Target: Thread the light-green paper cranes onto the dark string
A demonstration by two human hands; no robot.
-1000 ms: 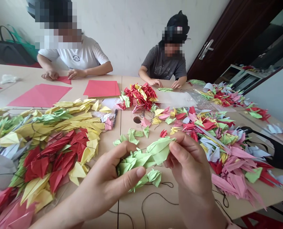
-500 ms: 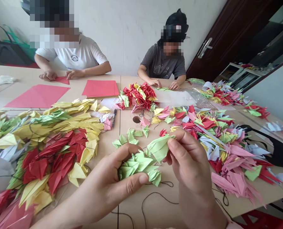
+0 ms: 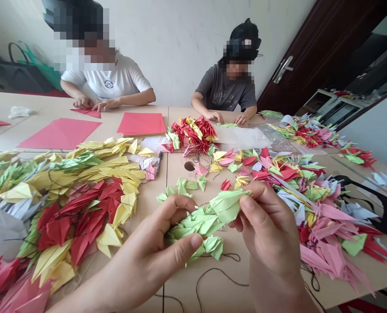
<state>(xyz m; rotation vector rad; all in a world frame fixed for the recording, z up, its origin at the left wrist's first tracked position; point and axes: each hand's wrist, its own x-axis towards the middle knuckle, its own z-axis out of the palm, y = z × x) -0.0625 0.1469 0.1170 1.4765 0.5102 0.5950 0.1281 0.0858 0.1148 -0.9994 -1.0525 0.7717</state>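
Note:
My left hand is curled around a bunch of light-green folded paper cranes, thumb in front and fingers behind. Between its thumb and fingers, my right hand pinches the edge of one green paper crane at the upper right end of the bunch. The two touch or overlap; whether that crane is strung with the others is hard to see. A dark string loops over the table below my hands. Several loose green cranes lie just beyond them.
Heaps of colored cranes cover the table on the left and right. Farther back are a stack of red paper, a pen and a table hole. Two people fold paper opposite.
The green crane in my right hand now lies closer against the bunch in my left. My right hand has shifted slightly right and down; the whole view has shifted a little too.

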